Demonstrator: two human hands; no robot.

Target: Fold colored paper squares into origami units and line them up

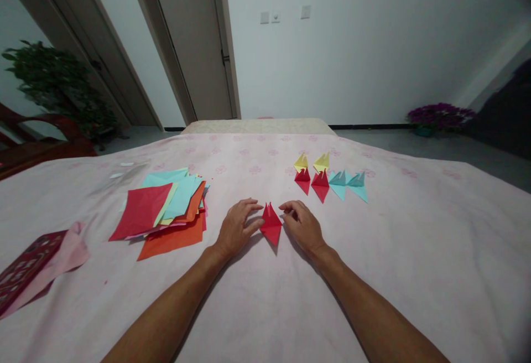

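Note:
A red folded paper crane (271, 227) lies flat on the cloth between my two hands, its narrow points toward the far side and one tip toward me. At its left is my left hand (239, 224), thumb and fingers apart, the thumb tip at the paper's left corner; whether it presses on it I cannot tell. On the other side my right hand (305, 227) is loosely curved with its fingers apart, close to the crane's right edge and holding nothing. Farther right stand finished-looking folded cranes: red (320, 185), yellow (321, 162) and light blue (357, 185).
A loose pile of coloured paper squares (145, 211) lies left of my hands. A dark red printed packet (31, 263) with pink paper is at the far left, and a clear plastic wrapper (120, 179) lies behind the pile. A pink patterned tablecloth (415, 252) covers the table.

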